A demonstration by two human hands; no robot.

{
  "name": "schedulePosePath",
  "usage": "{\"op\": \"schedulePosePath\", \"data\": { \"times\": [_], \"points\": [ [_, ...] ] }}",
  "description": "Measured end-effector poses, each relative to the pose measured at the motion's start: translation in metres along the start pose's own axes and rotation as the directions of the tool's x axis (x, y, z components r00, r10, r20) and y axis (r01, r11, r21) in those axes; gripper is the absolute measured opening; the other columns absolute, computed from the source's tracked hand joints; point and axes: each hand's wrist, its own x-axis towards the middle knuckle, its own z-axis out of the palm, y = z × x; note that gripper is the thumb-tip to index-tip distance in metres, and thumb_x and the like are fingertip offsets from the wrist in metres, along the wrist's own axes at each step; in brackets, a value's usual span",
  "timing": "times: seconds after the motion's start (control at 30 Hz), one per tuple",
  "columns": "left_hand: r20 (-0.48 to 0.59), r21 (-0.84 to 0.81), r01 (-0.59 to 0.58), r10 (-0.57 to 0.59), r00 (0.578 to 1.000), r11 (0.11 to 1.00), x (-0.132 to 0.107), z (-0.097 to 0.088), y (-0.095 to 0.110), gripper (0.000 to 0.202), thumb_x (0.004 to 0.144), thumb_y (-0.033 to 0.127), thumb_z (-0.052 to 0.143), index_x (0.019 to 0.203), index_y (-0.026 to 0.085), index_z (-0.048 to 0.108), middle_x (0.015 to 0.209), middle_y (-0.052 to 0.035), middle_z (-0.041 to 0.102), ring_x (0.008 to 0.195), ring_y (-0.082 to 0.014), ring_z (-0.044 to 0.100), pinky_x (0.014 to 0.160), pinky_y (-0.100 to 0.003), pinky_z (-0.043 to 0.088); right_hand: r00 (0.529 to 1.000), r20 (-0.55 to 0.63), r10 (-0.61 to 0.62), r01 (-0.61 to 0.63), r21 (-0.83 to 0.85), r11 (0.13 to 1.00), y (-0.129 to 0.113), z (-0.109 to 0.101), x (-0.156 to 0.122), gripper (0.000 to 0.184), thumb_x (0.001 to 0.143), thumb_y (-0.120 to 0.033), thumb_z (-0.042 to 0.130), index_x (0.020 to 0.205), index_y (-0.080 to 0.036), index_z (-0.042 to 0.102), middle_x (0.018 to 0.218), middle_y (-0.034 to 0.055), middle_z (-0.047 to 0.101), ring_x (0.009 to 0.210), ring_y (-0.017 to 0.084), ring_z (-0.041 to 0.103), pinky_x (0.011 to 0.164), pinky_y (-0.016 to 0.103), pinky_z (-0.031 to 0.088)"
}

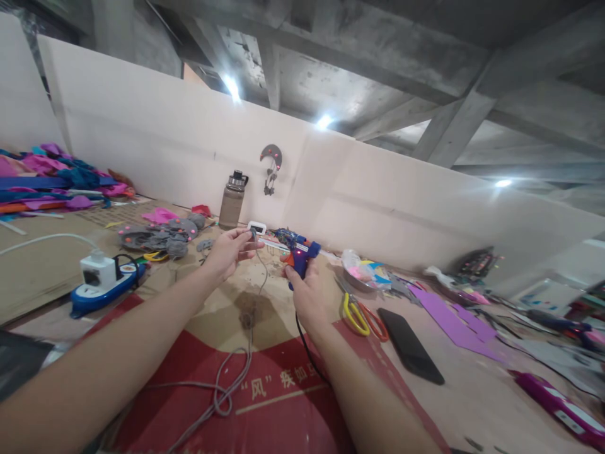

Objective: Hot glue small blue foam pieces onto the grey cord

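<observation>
Pale partition [378,189], ceiling [331,75] prob. conc.

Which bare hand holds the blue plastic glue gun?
The right hand, gripping the blue plastic glue gun; the left hand holds a thin gray cord.

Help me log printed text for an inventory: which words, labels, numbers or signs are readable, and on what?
"“风” 疾如": red board; the next character is partly hidden.
Too small or blurred: label on the glue gun; printed lines on the brown cardboard; any marks on the magenta device.
No readable brand or number.
</observation>
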Motion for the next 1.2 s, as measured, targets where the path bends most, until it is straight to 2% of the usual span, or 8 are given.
{"op": "schedulePosePath", "data": {
  "times": [0.13,0.23,0.37,0.57,0.8,1.2],
  "points": [
    [0.01,0.037,-0.025,0.025,1.0,0.999,0.001,-0.001,0.001,0.018,0.071,0.026,0.064,0.079,0.011,0.059,0.073,-0.0025,0.063,0.035,0.0008,0.041,0.028,-0.012,0.017,1.0,0.011,-0.007,0.007,0.038,0.999,-0.002,0.001,-0.001,0.025,0.078,-0.03,0.05,0.101,-0.02,0.045,0.089,0.0026,0.062,0.073,0.015,0.058,0.071,0.028,0.046],
    [0.027,0.079,-0.045,0.043,0.999,0.996,0.002,-0.003,0.001,0.023,0.069,0.031,0.065,0.078,0.011,0.061,0.072,-0.0016,0.063,0.031,0.002,0.03,0.028,-0.015,0.012,0.996,0.049,-0.074,0.071,0.057,0.996,-0.003,0.001,-0.003,0.024,0.08,-0.028,0.046,0.103,-0.021,0.044,0.089,0.0025,0.062,0.067,0.014,0.057,0.067,0.027,0.046],
    [0.003,0.116,-0.042,0.042,0.999,0.992,0.001,-0.002,0.0,0.025,0.065,0.032,0.068,0.078,0.011,0.062,0.073,-0.0028,0.065,0.033,0.0003,0.035,0.029,-0.016,0.013,0.979,0.126,-0.157,0.166,-0.057,0.985,-0.003,0.001,-0.006,0.024,0.083,-0.029,0.044,0.105,-0.021,0.047,0.089,0.0039,0.062,0.064,0.015,0.056,0.063,0.028,0.046],
    [-0.01,0.138,-0.053,0.055,0.998,0.989,-0.002,0.002,0.001,0.029,0.062,0.034,0.07,0.078,0.01,0.063,0.075,-0.0052,0.065,0.035,-0.001,0.039,0.029,-0.017,0.013,0.97,0.141,-0.198,0.227,-0.234,0.945,-0.002,-0.002,-0.007,0.022,0.083,-0.03,0.045,0.101,-0.02,0.052,0.087,0.0058,0.062,0.072,0.019,0.057,0.066,0.031,0.044],
    [-0.022,0.165,-0.058,0.062,0.998,0.985,-0.003,0.003,0.002,0.03,0.062,0.035,0.07,0.078,0.011,0.063,0.072,-0.0031,0.063,0.036,-0.0011,0.039,0.03,-0.018,0.013,0.963,0.148,-0.227,0.26,-0.272,0.927,-0.006,-0.002,-0.006,0.019,0.083,-0.028,0.044,0.099,-0.02,0.052,0.091,0.0064,0.063,0.078,0.02,0.058,0.071,0.033,0.044],
    [-0.019,0.262,-0.082,0.09,0.996,0.962,-0.01,0.009,0.007,0.022,0.068,0.031,0.066,0.078,0.012,0.063,0.044,0.0028,0.049,0.033,-0.0042,0.036,0.032,-0.018,0.014,0.962,0.142,-0.233,0.266,-0.301,0.916,-0.006,-0.001,-0.007,0.021,0.083,-0.028,0.044,0.101,-0.019,0.051,0.089,0.0078,0.063,0.079,0.021,0.059,0.072,0.034,0.046]
  ]
}}
